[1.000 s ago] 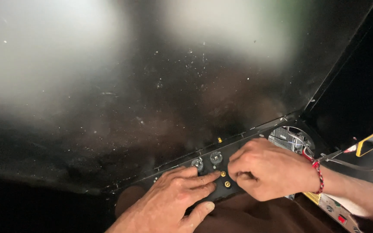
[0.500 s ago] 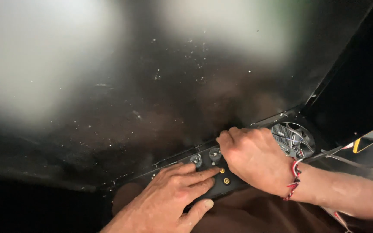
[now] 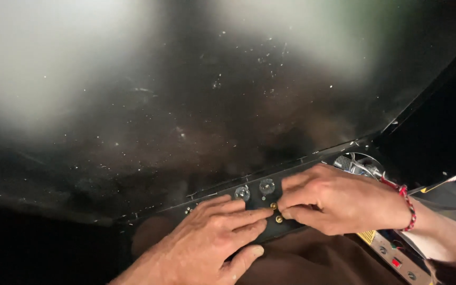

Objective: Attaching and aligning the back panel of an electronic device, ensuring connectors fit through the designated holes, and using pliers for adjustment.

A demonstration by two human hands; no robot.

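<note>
Fingers of left hand (image 3: 215,237) were laid flat, spread, on black panel strip (image 3: 249,203), nothing gripped. Right hand (image 3: 339,203) was half-curled, fingertips pinched near brass screws (image 3: 276,212) betw. both hands; grip couldn't be told.

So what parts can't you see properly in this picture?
Head view only:
- The black strip with brass screws: partly covered by the left hand and right hand.
- What the right hand's fingertips pinch: too small to tell.
- The round metal part: half hidden behind the right hand.
- The big dark panel: washed out by glare.
- The yellow device: cut off by the bottom edge.
</note>
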